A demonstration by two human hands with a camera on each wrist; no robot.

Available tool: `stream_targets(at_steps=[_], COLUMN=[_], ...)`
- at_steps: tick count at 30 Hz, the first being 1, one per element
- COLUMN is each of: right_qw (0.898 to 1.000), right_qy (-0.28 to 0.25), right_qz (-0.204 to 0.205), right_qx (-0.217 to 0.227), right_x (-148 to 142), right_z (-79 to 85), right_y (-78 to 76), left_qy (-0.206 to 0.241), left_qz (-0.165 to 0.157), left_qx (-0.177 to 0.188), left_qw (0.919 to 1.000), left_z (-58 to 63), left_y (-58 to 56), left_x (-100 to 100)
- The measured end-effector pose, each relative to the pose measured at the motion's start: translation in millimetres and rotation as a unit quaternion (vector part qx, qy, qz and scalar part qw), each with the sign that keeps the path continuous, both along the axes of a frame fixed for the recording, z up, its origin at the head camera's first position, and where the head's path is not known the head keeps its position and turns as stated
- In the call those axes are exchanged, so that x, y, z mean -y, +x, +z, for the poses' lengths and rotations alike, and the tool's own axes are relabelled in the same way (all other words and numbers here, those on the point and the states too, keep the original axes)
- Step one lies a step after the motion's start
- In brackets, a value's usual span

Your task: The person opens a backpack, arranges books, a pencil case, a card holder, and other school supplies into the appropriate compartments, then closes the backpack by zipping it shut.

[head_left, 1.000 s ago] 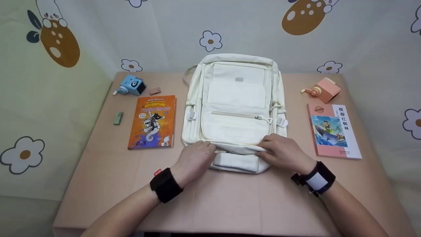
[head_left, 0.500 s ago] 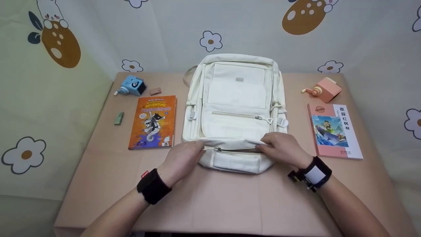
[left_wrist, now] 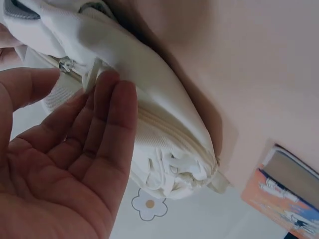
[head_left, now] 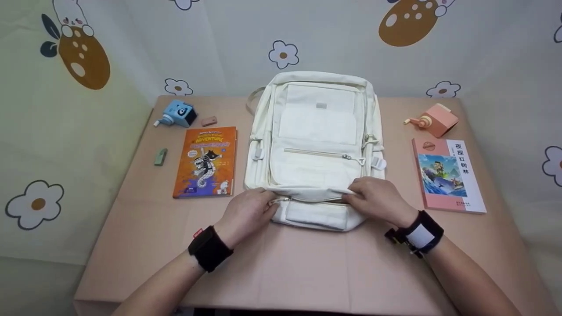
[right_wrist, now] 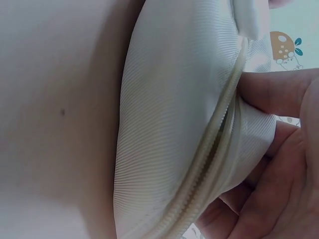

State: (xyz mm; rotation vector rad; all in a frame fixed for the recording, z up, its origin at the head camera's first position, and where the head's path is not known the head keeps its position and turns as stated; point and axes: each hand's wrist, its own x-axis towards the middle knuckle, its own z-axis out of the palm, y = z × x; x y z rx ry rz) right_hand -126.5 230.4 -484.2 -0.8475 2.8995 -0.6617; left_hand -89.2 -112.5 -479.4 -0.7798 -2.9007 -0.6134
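A cream backpack (head_left: 318,127) lies front up in the middle of the table. At its lower end, my left hand (head_left: 246,213) is at the left end of the bottom pocket zipper. In the left wrist view, the zipper pull (left_wrist: 91,75) lies against my fingertips, and the thumb of this left hand (left_wrist: 65,149) stands apart from them. My right hand (head_left: 382,199) pinches the fabric at the zipper's right end. The right wrist view shows the zipper teeth (right_wrist: 202,174) parted in a narrow gap beside my right thumb (right_wrist: 274,92).
Left of the backpack lie an orange book (head_left: 205,162), a green eraser (head_left: 160,157), a pink eraser (head_left: 209,121) and a blue crank pencil sharpener (head_left: 178,113). At the right are a pink crank sharpener (head_left: 437,119) and a pink-and-white book (head_left: 448,175).
My left hand first drew back left from the zipper, then moved slightly toward the zipper pull. The pocket's upper edge was lifted, opening the gap, and has since lowered. My right hand kept its hold.
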Motion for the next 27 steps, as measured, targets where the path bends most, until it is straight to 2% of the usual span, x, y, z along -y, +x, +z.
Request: stream_targets(at_steps=[3,12,18,23,27], right_qw=[1.000,0.999,0.997,0.994,0.993], right_qy=[0.000,0.001,-0.014,-0.006,0.006], right_qz=[-0.002,0.019,0.042,0.065,0.062], right_qx=[-0.001,-0.031,-0.066,-0.090,-0.104], right_x=[0,4,19,41,56], right_z=[0.3,3.2,8.4,12.7,13.5], right_y=[0.1,6.9,13.5,15.4,13.2], left_qy=[-0.001,-0.045,-0.043,-0.018,-0.004], left_qz=[0.000,-0.002,0.006,-0.005,-0.012], left_qx=[-0.004,-0.065,-0.054,-0.049,-0.045], left_qw=[1.0000,0.9969,0.9976,0.9986,0.9989], left_z=[-3.6,-11.5,-10.6,-12.3,-12.8], left_y=[0.5,-1.3,-0.7,-1.0,-2.0], left_x=[-5,-15,-17,-18,-18])
